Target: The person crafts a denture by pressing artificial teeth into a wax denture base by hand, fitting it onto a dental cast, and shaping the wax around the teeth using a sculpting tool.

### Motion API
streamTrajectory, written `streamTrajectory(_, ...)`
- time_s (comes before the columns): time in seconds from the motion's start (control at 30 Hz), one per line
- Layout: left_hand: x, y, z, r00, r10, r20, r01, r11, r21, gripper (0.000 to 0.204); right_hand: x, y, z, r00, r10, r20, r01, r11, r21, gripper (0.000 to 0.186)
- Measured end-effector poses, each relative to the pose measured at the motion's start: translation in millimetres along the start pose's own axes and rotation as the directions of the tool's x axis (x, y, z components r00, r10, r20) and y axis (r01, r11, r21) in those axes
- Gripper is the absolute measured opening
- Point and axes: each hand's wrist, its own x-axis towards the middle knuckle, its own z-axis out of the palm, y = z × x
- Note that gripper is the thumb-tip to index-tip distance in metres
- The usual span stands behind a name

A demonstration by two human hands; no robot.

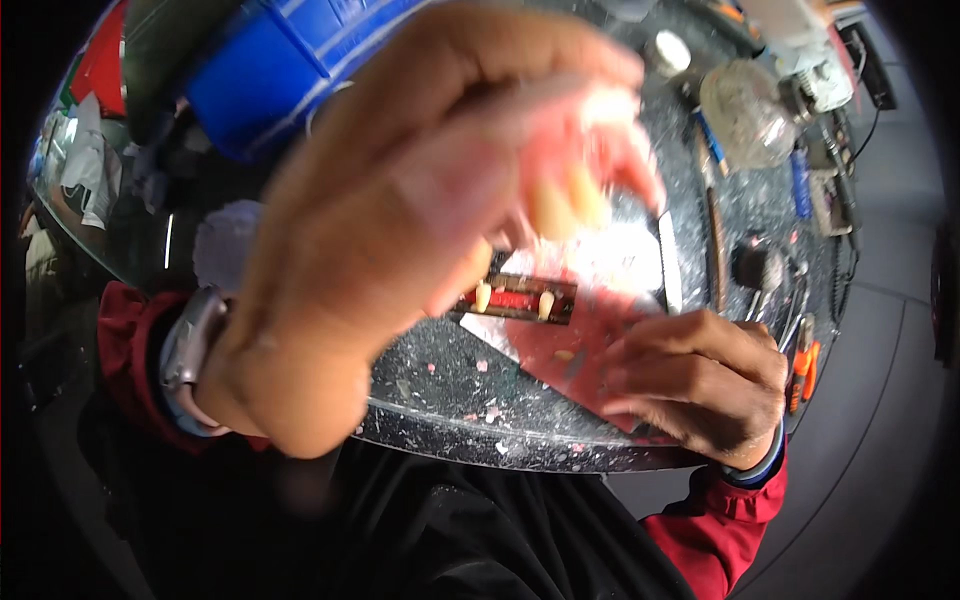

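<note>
My left hand [340, 230], blurred and raised close to the camera, is closed round a pink denture base [625, 165] with yellowish artificial teeth [565, 205] on it. Below it lies a dark strip with red wax [512, 299]; a few artificial teeth stand in the wax. A pink sheet [590, 375] sits under the strip's right end, with a loose tooth [565, 356] on it. My right hand [700, 385] rests at the sheet's right side, its fingers curled together; whatever they hold is hidden.
A blue bin [260, 85] stands at the far left. Right of the sheet lie a metal blade [668, 262], a long thin tool [715, 245] and orange-handled pliers [804, 362]. A clear round container [748, 112] is at the back right. The table's curved front edge [520, 455] runs near me.
</note>
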Motion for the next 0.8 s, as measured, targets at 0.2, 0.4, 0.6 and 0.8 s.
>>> streamTrajectory(0.2,-21,-6,-1,0.987,0.128,0.094,-0.112,0.981,-0.156,0.052,11,-11,-15,0.903,-0.340,-0.263,0.367,0.928,0.064,0.020)
streamTrajectory(0.4,-21,-2,-7,0.917,0.086,0.390,0.066,0.931,-0.359,0.046,19,-21,-20,0.799,-0.519,-0.304,0.476,0.854,-0.209,0.031)
streamTrajectory(0.6,-20,0,-6,0.885,0.081,0.458,0.122,0.910,-0.397,0.044,21,-16,-10,0.785,-0.584,-0.207,0.531,0.806,-0.261,0.024)
streamTrajectory(0.8,-18,-6,-8,0.875,0.106,0.473,0.058,0.946,-0.320,0.044,18,-23,-14,0.873,-0.464,-0.151,0.418,0.871,-0.260,0.022)
